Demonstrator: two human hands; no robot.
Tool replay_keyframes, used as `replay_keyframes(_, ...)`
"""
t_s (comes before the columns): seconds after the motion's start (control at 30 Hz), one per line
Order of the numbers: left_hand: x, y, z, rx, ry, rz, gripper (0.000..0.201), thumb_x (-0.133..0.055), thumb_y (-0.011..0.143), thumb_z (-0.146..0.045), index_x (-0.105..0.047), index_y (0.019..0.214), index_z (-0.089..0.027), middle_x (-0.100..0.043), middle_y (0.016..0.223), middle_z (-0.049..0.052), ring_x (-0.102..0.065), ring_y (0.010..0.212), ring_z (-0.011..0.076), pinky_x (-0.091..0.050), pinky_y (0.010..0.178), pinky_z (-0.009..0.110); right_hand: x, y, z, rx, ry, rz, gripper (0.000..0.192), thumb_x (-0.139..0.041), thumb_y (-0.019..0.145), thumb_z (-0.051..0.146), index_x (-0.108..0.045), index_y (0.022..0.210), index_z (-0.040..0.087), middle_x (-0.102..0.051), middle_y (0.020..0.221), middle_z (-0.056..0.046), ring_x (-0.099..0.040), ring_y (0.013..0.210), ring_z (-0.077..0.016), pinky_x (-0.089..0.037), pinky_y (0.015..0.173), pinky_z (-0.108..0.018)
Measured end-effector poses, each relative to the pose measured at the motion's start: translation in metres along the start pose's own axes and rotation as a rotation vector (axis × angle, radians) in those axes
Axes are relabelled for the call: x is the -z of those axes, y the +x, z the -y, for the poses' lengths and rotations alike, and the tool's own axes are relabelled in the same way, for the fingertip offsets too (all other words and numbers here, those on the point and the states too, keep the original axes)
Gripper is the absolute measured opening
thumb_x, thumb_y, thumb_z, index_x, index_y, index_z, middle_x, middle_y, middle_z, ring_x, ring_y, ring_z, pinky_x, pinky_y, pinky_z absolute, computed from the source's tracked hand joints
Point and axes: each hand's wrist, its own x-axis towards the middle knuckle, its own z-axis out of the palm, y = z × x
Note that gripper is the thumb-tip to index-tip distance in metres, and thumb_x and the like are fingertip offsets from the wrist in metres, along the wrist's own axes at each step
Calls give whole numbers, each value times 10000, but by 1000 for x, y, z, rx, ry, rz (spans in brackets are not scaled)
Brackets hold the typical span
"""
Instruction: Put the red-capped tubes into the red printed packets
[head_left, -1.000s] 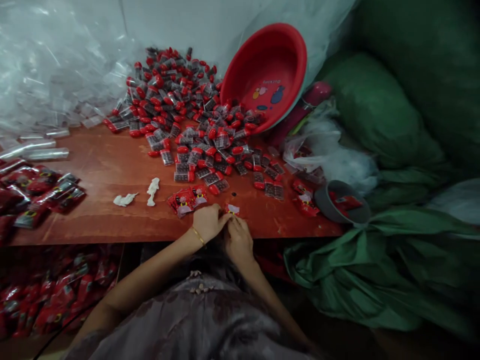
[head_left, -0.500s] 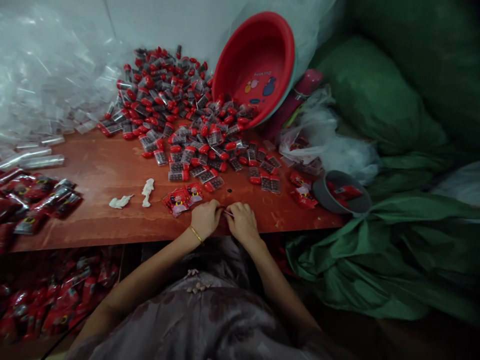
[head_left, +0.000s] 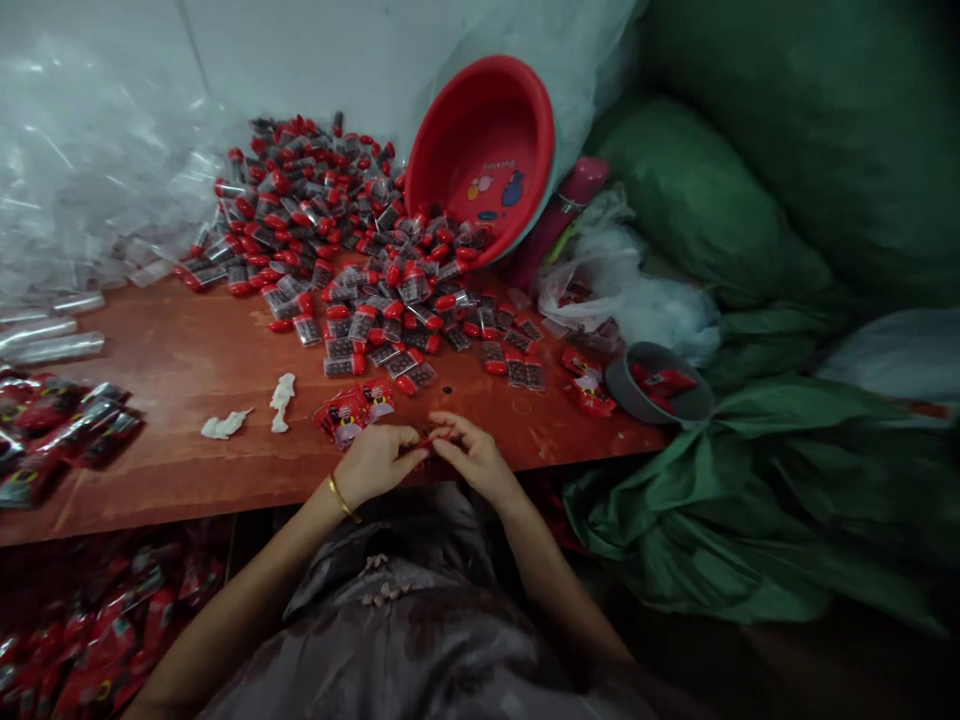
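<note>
Close to the table's front edge, my left hand [head_left: 379, 462] and my right hand [head_left: 475, 460] meet at the fingertips. Both pinch a small red piece [head_left: 429, 440], mostly covered by the fingers, so its kind is unclear. Just beyond my left hand lies a small stack of red printed cards or packets [head_left: 352, 410]. Farther back, a large heap of small clear containers with red caps and dark contents [head_left: 300, 215] spreads over the table. Several of these containers [head_left: 416, 375] lie loose at its near side.
A red basin [head_left: 480, 140] leans on its side behind the heap. Right are a grey bowl [head_left: 660, 385] with red packets, a pink bottle [head_left: 559, 215] and green sacks [head_left: 720, 210]. Left are clear plastic bags [head_left: 97, 170], filled red packages [head_left: 67, 425] and white tissue scraps [head_left: 282, 402].
My hands have come slightly nearer my body, and the right fingers have opened out somewhat around the red piece. The whole view has shifted, with the table appearing lower and farther left.
</note>
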Motion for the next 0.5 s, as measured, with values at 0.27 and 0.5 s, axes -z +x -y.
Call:
replay_keyframes(0.27, 12, -9, 10, 136, -243, -208, 316, -602, 755, -476, -652, 765, -164, -640, 682, 7, -545, 617, 131, -376, 590, 238, -11, 4, 1, 62, -206, -88, 329, -539, 830, 412, -654, 649, 163, -618, 573, 2, -546, 538, -114, -406, 526, -213)
replay_keyframes(0.5, -22, -19, 0, 441, -1069, -438, 456, -775, 512, -517, -647, 718, -132, -622, 580, -3, -551, 509, 101, -454, 522, 216, -37, 17, 6, 299, -510, -294, 326, -446, 901, 376, -648, 718, 196, -659, 647, -34, -590, 607, -148, -461, 620, -254)
